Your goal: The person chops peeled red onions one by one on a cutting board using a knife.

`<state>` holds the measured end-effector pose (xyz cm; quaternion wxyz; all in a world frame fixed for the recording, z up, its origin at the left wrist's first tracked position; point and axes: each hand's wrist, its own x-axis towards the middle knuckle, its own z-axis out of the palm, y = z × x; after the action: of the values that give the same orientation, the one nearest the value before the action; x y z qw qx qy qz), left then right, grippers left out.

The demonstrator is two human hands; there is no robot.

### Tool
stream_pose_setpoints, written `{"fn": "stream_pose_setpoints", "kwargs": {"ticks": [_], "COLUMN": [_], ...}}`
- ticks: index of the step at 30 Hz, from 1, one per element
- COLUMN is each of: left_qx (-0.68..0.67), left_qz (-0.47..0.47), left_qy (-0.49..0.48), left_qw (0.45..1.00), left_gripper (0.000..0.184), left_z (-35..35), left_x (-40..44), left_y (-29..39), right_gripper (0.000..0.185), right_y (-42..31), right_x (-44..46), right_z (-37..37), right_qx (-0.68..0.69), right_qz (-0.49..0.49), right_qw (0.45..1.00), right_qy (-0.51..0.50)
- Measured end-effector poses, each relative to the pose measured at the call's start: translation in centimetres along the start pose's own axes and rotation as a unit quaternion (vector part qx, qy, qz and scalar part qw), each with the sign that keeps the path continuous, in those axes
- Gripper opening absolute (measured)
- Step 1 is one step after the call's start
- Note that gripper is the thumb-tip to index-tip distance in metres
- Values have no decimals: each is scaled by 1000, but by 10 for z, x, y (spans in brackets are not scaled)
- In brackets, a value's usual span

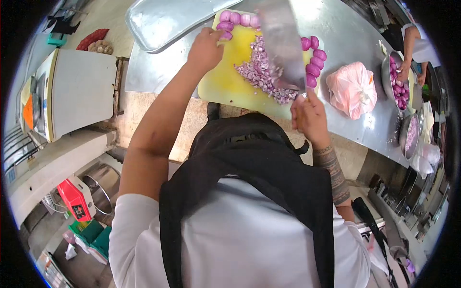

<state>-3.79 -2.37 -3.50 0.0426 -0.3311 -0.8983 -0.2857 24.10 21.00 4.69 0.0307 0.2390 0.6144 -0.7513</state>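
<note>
Steel tbl (338, 36) w/ bd (218, 79); R fingers (309, 108) grip cleaver (283, 43), L fingers (208, 38) at onion (226, 35), hold unclear; white cabinet (84, 89).

Commercial-style kitchen — steel worktable (153, 72) | cutting board (218, 72) | cleaver (283, 38) | chopped onions (259, 67)

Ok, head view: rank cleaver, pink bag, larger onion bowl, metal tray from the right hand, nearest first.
1. Cleaver, held in the right hand.
2. Pink bag, just to its right.
3. Larger onion bowl, farther right.
4. Metal tray, far left.
</note>
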Motion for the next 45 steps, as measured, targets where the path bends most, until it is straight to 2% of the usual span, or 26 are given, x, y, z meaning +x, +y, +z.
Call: {"fn": "stream_pose_setpoints", "kwargs": {"ticks": [3, 6, 9, 10, 12, 13, 14, 16, 17, 19, 21, 22, 27, 30, 31, 33, 35, 37, 40, 42, 44, 45], "left_qx": [18, 67, -73, -106, -119, -116, -114, -109, -107, -115, -15, 7, 33, 58, 59, 60, 42, 34, 30, 18, 13, 11], "left_qz": [19, 20, -142, -131, -172, -181, -190, -178, -173, -112, -66, -77, -45, -35, -34, -28, -18, -9, 4, 2, 0, -1], "left_qy": [-13, -39, -28, 50, 126, 128, 132, 44, 2, -66, -125, -166, -207, -260, -263, -269, -263, -257, -239, -231, -235, -240], "left_qw": [1000, 997, 987, 984, 970, 968, 966, 977, 979, 985, 990, 983, 977, 963, 962, 961, 964, 966, 970, 973, 972, 971], "left_gripper": [33, 31, 30, 34, 34, 33, 31, 28, 27, 23, 26, 31, 44, 43, 42, 42, 41, 40, 41, 41, 38, 37], "left_z": [19, 13, -23, -38, -73, -91, -103, -106, -103, -66, -35, -25, -37, -31, -30, -28, -30, -31, -26, -24, -25, -27], "left_x": [16, 10, -1, -3, -6, -10, -14, -25, -28, -48, -67, -72, -79, -67, -65, -63, -63, -68, -70, -69, -68, -69], "left_y": [-2, 0, 2, -2, 1, 9, 16, 30, 36, 32, 41, 45, 52, 47, 46, 45, 44, 41, 38, 38, 38, 38], "right_gripper": [37, 38, 39, 38, 37, 34, 33, 33, 36, 39, 40, 40, 39, 36, 38, 34, 33, 35, 34, 34, 34, 35], "right_y": [-6, -9, -1, -2, -6, -2, 18, 53, 51, 39, 26, 25, 37, -7, -11, 42, 39, -17, 9, 46, -12, -32], "right_x": [6, -4, -23, -27, -32, -28, -19, 3, 8, 17, 24, 26, 33, 35, 36, 55, 61, 53, 51, 61, 51, 47], "right_z": [2, 9, 10, 12, 19, 28, 32, 42, 41, 52, 61, 64, 69, 74, 78, 85, 85, 86, 93, 88, 92, 92], "right_qx": [32, -17, -92, -114, -154, -174, -202, -260, -187, -142, -141, -158, -238, -215, -235, -259, -258, -223, -237, -263, -215, -214], "right_qz": [-40, -36, 27, 62, 129, 129, 51, -105, 67, 86, 85, 75, -15, 69, 61, -4, 4, 96, 37, -33, 97, 131], "right_qw": [998, 997, 995, 992, 975, 969, 970, 948, 964, 977, 981, 980, 968, 969, 964, 962, 963, 966, 969, 962, 968, 963], "right_qy": [40, 69, 29, -11, -91, -117, -129, -150, -174, -133, -98, -90, -83, -102, -109, -83, -76, -91, -50, -63, -84, -97]}}
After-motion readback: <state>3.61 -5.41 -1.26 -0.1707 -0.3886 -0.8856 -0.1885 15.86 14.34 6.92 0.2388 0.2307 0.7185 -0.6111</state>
